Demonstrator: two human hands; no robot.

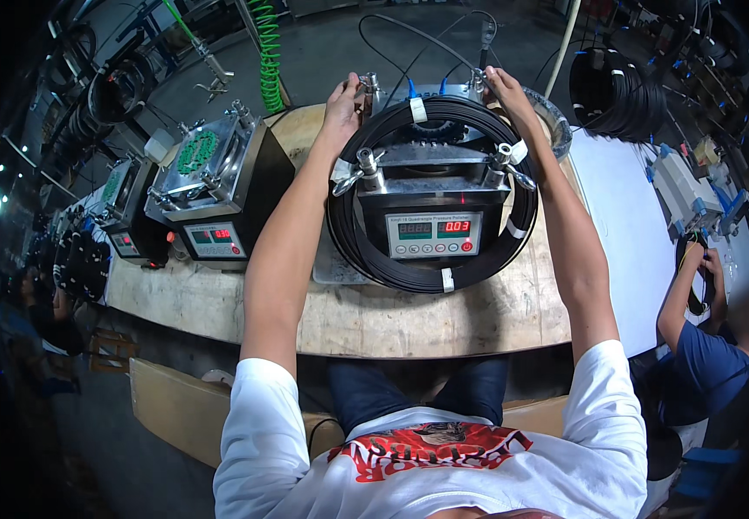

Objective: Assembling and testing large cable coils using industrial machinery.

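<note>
A grey box-shaped machine (433,227) with a front panel of small displays and buttons stands on the wooden bench (426,322) before me. A black coil of cable (409,275), bound with white tape bands, hangs around the machine. My left hand (342,102) grips a metal clamp knob at the machine's far left corner. At the far right corner my right hand (502,86) holds another metal knob. Two wing-nut clamps (366,166) sit on the lid's near side.
A second similar machine (212,183) with a green part under its lid stands to the left, with another beyond it. A green coiled hose (269,54) hangs behind. Black cable coils (617,91) hang at the upper right. Another person in a blue shirt (705,363) works at the right.
</note>
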